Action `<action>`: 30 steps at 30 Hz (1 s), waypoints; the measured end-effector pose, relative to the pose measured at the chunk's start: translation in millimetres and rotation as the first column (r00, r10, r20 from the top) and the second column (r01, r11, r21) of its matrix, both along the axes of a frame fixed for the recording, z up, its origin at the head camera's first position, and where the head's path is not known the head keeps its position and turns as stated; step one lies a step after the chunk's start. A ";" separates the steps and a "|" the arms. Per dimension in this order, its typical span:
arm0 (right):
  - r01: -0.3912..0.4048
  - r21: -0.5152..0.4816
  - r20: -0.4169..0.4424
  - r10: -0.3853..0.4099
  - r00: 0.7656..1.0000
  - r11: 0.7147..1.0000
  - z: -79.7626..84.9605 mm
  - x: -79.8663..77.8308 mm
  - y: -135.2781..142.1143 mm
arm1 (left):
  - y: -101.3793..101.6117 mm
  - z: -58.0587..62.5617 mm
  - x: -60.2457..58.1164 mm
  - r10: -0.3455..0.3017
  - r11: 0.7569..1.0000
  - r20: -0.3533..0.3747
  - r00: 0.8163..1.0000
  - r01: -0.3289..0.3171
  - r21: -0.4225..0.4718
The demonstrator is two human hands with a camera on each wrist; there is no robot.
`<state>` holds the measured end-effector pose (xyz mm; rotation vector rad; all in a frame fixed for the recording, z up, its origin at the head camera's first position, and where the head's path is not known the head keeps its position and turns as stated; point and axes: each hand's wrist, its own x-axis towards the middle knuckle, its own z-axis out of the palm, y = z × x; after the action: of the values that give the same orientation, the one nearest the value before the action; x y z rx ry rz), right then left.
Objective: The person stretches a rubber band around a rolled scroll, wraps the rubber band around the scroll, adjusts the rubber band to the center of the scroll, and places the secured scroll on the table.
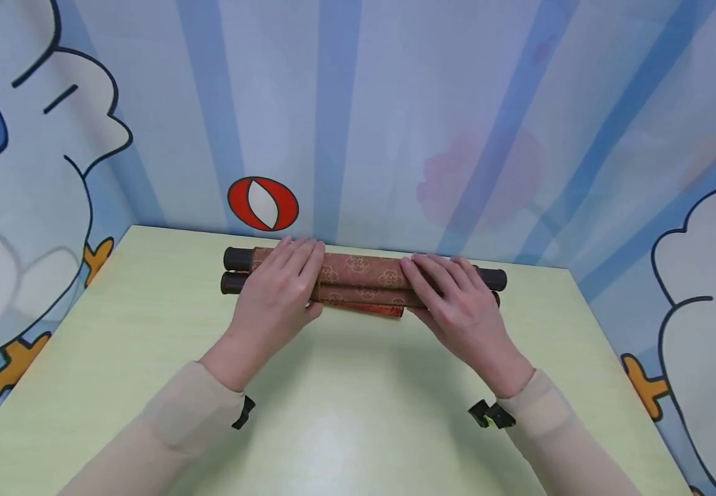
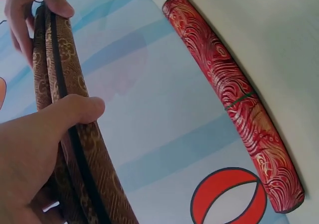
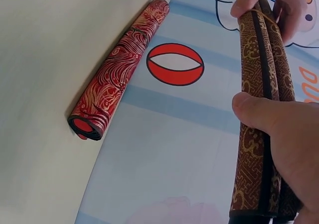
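A brown scroll (image 1: 361,270) with gold patterning, rolled up from both ends into two parallel rolls with black end knobs, is held level near the back of the table. My left hand (image 1: 280,286) grips its left part, fingers over the top and thumb (image 2: 84,108) on the near side. Toward the other end my right hand (image 1: 460,303) grips it the same way, its thumb (image 3: 254,112) along the brocade. Black strips run lengthwise on the scroll in both wrist views. Below it lies a red patterned roll (image 3: 117,69), partly hidden in the head view.
The pale table (image 1: 333,427) ends at the back against a blue striped backdrop (image 1: 383,124) printed with cartoon figures. In the wrist views the red roll lies along the table's back edge, with a thin green band (image 2: 240,100) around its middle.
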<state>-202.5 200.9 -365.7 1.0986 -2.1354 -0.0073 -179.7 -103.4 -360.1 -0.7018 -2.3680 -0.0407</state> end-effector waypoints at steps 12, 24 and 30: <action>0.000 -0.015 0.006 0.001 1.000 1.000 -2.3 0.0 2.6 | 1.7 1.1 6.5 0.023 0.999 -0.029 0.999 -0.024 -0.039; 0.000 -0.011 0.006 0.000 1.000 1.000 -4.1 1.0 -1.4 | 6.9 0.9 2.2 -0.001 1.000 0.019 1.000 0.001 -0.005; -0.017 -0.029 -0.006 0.017 1.000 0.999 -4.2 -2.4 -9.0 | 6.6 -0.5 0.1 -0.004 1.000 -0.018 1.000 0.004 -0.012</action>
<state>-204.9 191.9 -369.9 1.0984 -2.1143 0.0278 -179.7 -96.8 -360.6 -0.7100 -2.3511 -0.0222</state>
